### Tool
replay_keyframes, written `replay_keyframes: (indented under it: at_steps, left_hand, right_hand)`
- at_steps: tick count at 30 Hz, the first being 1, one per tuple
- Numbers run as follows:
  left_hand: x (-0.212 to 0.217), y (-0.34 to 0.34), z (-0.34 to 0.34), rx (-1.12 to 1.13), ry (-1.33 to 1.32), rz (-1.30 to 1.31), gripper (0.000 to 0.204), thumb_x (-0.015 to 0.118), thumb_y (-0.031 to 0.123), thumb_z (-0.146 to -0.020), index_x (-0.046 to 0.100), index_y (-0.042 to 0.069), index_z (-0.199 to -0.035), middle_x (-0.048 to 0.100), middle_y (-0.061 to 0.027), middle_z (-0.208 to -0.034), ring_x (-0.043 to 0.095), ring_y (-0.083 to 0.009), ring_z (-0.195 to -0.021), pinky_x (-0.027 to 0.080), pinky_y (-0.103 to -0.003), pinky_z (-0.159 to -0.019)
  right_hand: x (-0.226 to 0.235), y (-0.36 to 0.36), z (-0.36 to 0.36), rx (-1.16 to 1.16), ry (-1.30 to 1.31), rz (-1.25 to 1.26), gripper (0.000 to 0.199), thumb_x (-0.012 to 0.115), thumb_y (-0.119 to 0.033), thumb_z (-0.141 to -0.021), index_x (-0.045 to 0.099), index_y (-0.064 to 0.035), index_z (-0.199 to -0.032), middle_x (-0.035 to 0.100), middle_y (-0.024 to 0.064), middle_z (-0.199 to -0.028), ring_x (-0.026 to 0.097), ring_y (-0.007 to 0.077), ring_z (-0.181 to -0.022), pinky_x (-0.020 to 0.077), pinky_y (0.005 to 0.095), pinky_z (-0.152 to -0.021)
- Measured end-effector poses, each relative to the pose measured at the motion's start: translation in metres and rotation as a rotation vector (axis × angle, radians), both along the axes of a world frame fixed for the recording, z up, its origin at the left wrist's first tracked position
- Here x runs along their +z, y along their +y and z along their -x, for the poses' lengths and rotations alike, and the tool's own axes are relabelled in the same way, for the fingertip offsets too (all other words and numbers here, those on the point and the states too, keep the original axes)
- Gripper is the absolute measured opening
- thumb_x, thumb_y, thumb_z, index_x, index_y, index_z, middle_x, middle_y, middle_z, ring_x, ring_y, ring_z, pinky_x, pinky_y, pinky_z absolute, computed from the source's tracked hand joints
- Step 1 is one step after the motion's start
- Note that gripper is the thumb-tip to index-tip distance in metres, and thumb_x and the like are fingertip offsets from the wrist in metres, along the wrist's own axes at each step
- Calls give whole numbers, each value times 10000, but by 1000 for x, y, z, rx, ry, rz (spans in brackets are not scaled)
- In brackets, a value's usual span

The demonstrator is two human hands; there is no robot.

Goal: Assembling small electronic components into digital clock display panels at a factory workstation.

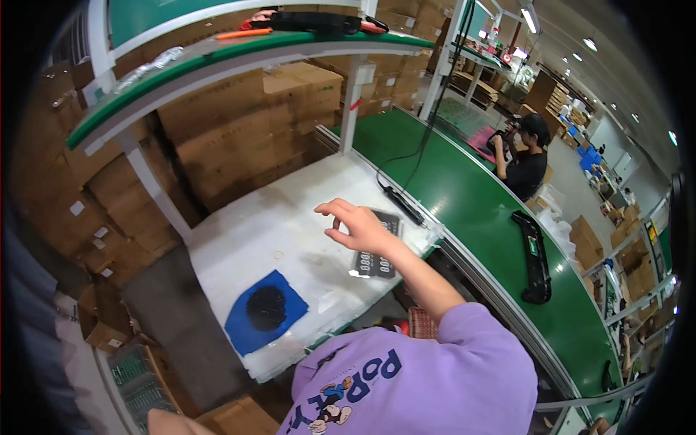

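Fingers point(330, 209) of the right hand point(355, 226) curve loosely, the thumb apart from them and a gap between. The hand is over a white table point(246, 217), partly hiding dark display panels point(375, 265) lying there. The left hand is out of view, so its grip cannot be told. Beyond the panels rests a black corded tool point(404, 206); to the left, a black pile point(266, 307) sits on a blue sheet point(296, 303). A long black part point(536, 262) lies on the green belt point(464, 192) at right.
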State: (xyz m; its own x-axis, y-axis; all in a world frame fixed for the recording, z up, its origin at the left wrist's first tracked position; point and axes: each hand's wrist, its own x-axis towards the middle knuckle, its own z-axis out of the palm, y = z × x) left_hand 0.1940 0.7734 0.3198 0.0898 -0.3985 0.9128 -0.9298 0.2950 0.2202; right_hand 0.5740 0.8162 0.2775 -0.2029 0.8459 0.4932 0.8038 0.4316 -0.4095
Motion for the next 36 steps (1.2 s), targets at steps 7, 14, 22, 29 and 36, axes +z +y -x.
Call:
replay_keyframes:
  at_steps: [7, 14, 22, 29, 36]
  left_hand:
    - [26, -14, 57, -48, 42, -149, 116, 598, 121, -887, 623, 108, -774, 623, -63, -784, 531, -264, -580, 410, -450, -556]
    - [-72, -28, 47, 537, 343, 870, 292, 572, 317, -993, 729, 77, -1050, 709, -99, -1013, 701, -314, -972, 528, -427, -782]
    - [-255, -103, 22, 1689, 2108, -115, 497, 485, 476, -1011, 696, 31, -1072, 717, -235, -1066, 683, -442, -1016, 544, -534, -891]
    - [-241, -114, 39, 1830, 1974, -229, 382, 535, 443, -990, 642, 89, -1087, 704, -190, -1040, 684, -403, -991, 556, -527, -822]
    - [-251, -101, 49, 1604, 1958, -430, 339, 545, 363, -992, 621, 77, -1157, 700, -230, -1028, 672, -425, -982, 533, -539, -819]
  right_hand:
    - [131, 77, 41, 248, 39, -321, 413, 728, -30, -853, 629, -86, -1249, 653, 69, -1029, 677, 159, -810, 556, 291, -689]
    - [272, 184, 59, 33, -136, -804, 266, 636, 11, -886, 674, -32, -1146, 685, 168, -1067, 691, 327, -985, 550, 378, -869]
    - [316, 322, 31, -308, -521, -151, 281, 690, -229, -862, 753, -10, -1027, 735, 238, -1014, 716, 391, -976, 576, 474, -849]
    - [312, 268, 45, -553, -824, -782, 112, 631, -87, -842, 715, -26, -884, 686, 175, -949, 696, 324, -916, 598, 418, -774]
    - [176, 93, 91, -37, 55, -971, 128, 505, 16, -998, 584, 42, -1095, 581, 233, -987, 612, 417, -860, 499, 461, -723]
